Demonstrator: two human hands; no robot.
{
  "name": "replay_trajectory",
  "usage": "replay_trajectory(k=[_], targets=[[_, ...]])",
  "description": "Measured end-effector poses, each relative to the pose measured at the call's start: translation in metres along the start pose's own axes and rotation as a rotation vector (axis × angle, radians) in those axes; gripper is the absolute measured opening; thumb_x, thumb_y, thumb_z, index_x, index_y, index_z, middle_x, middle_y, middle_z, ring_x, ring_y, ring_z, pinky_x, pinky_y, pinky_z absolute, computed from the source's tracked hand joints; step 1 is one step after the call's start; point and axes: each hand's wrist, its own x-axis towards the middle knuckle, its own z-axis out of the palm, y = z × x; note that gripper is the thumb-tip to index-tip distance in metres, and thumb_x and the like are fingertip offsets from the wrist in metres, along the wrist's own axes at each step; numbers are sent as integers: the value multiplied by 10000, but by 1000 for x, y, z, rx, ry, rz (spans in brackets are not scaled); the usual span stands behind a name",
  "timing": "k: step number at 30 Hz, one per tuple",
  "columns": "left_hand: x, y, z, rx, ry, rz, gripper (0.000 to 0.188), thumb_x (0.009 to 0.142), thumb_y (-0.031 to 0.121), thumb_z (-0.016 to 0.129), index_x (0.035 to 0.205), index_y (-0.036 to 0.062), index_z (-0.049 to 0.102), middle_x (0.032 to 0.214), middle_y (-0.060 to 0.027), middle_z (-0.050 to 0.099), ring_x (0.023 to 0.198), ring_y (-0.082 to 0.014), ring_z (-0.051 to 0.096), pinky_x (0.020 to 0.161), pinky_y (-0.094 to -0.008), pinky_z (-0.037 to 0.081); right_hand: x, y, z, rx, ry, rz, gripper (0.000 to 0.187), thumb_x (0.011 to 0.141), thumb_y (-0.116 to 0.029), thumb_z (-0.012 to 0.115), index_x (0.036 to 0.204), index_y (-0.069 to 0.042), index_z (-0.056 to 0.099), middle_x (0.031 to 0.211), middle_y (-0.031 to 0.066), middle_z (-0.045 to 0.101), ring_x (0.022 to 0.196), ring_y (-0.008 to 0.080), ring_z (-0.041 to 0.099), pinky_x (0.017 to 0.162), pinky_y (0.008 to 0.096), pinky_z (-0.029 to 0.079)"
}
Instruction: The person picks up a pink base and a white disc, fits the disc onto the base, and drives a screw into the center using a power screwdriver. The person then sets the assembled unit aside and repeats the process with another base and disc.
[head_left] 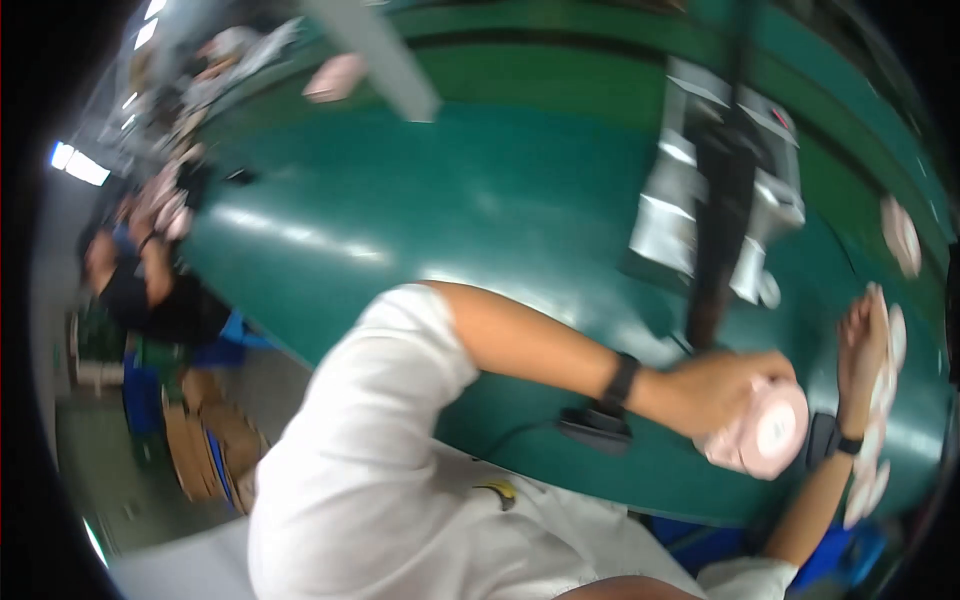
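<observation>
My left hand [700, 395] is closed around a pink device [770, 430] with a round, pale end face, held above the green table near my body. Its exact kind cannot be made out. My right hand [862, 345] reaches out on the far right, its blurred fingers stretched out and apparently holding nothing. Beside that hand runs a row of pale pink rounded parts [870, 440]; whether the fingers touch them is unclear. Each wrist wears a black band with a dark module, and the left module [595, 428] has a cable.
Ahead of my left hand hangs a blurred black upright tool [722, 190], in front of a silvery metal fixture [665, 225]. Pink pieces [900, 237] lie on the green belt [560, 80] beyond. A grey post [385, 60] stands at the far side. Another person [150, 270] works at left.
</observation>
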Motion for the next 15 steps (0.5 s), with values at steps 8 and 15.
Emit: replay_trajectory(k=[8, 15], targets=[[-3, -3, 2, 137, 62, 38, 323, 956, 77, 532, 1272, 12, 545, 1189, -199, 688, 1134, -366, 666, 964, -419, 521, 10, 43, -15, 20, -41, -20, 213, 1091, -299, 571, 1029, -102, 625, 894, 27, 628, 764, 129, 567, 714, 281, 446], [17, -33, 13, 78, 1, 228, 419, 964, 206, 594, 1325, 5, 529, 1209, -197, 632, 1144, -351, 623, 962, -432, 509, -16, 27, 24, -179, 344, -140, 400, 1104, -334, 499, 803, -80, 565, 710, 43, 570, 627, 158, 523, 563, 287, 413]])
